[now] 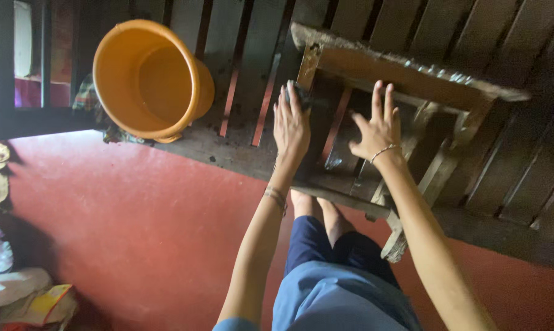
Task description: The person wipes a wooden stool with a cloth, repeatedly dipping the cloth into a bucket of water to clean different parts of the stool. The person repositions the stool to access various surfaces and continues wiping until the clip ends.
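Observation:
A rough wooden stool or frame [405, 79] lies tipped on a dark slatted wooden floor. My left hand [291, 125] reaches onto its left side, with a small dark lump [301, 93] at the fingertips; whether the fingers grip it I cannot tell. My right hand [378, 129] rests flat with fingers spread inside the frame, a thin bracelet on the wrist. My feet [316, 211] stand just below the frame's near rail.
An orange plastic bucket [151, 76] sits on the slats at upper left. A red smooth floor [136, 227] spreads below. Cloth and bags [19, 288] pile at the lower left corner. Dark bars stand at far left.

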